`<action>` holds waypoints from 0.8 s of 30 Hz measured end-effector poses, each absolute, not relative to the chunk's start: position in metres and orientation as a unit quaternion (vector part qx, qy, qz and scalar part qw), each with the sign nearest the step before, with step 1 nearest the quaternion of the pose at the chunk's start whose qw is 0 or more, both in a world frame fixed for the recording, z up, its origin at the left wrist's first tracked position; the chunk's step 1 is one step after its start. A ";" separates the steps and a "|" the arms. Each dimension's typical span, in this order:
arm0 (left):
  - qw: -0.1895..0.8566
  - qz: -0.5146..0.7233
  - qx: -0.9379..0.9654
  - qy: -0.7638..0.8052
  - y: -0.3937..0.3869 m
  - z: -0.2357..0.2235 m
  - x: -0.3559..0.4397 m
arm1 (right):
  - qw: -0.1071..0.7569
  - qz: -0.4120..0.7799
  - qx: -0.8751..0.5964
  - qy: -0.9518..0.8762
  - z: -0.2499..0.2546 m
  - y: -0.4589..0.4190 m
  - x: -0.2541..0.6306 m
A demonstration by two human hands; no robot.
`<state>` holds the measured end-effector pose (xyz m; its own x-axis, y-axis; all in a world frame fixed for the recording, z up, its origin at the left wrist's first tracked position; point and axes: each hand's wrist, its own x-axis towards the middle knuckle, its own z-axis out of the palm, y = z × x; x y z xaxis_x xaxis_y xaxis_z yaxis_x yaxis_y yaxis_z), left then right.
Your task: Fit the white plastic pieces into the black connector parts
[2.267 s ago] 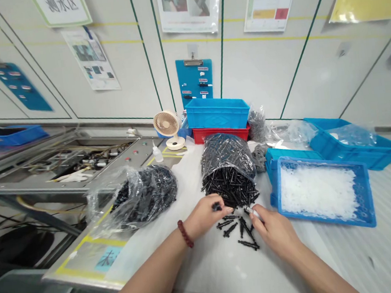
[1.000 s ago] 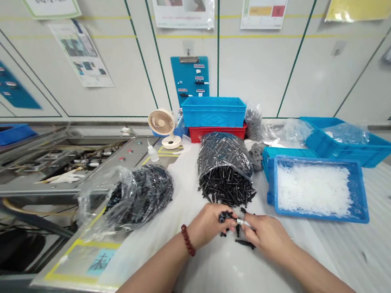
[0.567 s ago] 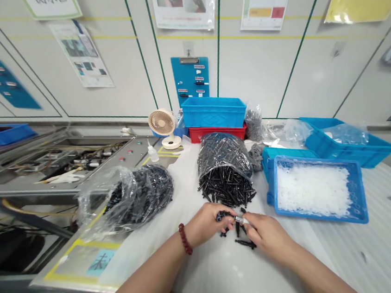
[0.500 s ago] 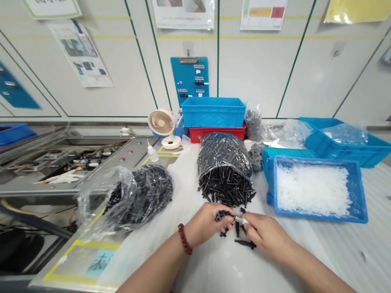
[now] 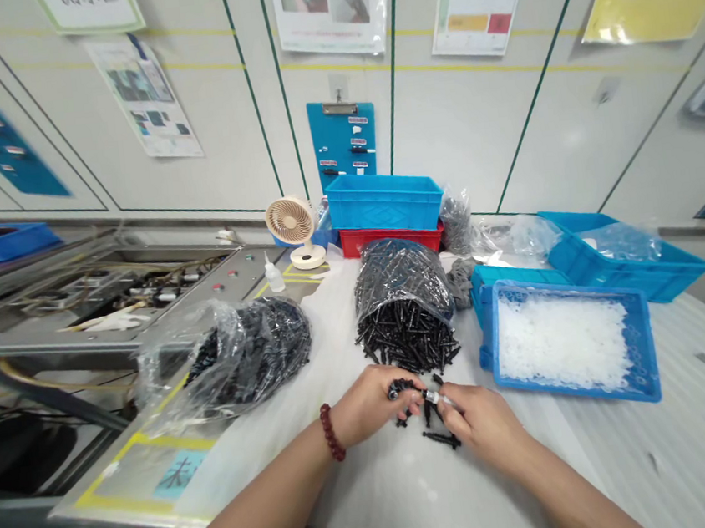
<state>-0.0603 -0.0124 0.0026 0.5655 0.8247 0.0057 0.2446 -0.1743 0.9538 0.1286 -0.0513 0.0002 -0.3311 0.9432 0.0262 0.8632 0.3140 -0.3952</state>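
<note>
Risks, left to right. To the left of the left forearm, a clear plastic bag [image 5: 170, 354] of black pieces lies on its side; its mouth is hard to read, and a sleeve or elbow catching the film could spill it. The left hand [image 5: 376, 404] is curled around several slender black fittings [image 5: 397, 389]; a crowded grip could let one drop among the others. Just beyond both hands, a second bag [image 5: 398, 266] lies with its mouth towards the person, fittings heaped at the opening; a knuckle brushing them could bring more down onto the loose fittings [image 5: 441, 439] beneath the hands. The right hand [image 5: 485, 418] pinches a white piece with a silvery end [image 5: 433, 396], brought up to the left fingertips; a crooked approach could make it slip off. Right of the right hand, a blue tray [image 5: 577, 392] of small white pieces sits aslant against a teal crate [image 5: 521, 274]; a knock could tip it.

Obscured, left to right. The left fingers cover most of their fittings, so no count is possible. I cannot tell whether the silvery end is engaged with a fitting or only touching. The right fingers hide the white piece's rear. The tray's contents are too small to identify.
</note>
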 end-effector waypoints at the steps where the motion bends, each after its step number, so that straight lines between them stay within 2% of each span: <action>1: 0.521 0.278 0.714 0.375 -0.013 0.003 -0.060 | 0.132 0.158 -0.563 -0.801 0.000 -0.051 0.129; 20: 0.513 0.277 0.721 0.375 -0.016 0.004 -0.057 | 0.105 0.082 -0.620 -0.773 -0.004 -0.053 0.125; 24: 0.472 0.282 0.751 0.367 -0.017 0.004 -0.058 | 0.091 0.082 -0.634 -0.764 -0.003 -0.052 0.125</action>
<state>-0.0581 -0.0167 0.0043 0.5724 0.8163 0.0770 0.2851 -0.2862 0.9148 0.1246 -0.0520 -0.0035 -0.1795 0.9831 0.0349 0.9536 0.1826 -0.2395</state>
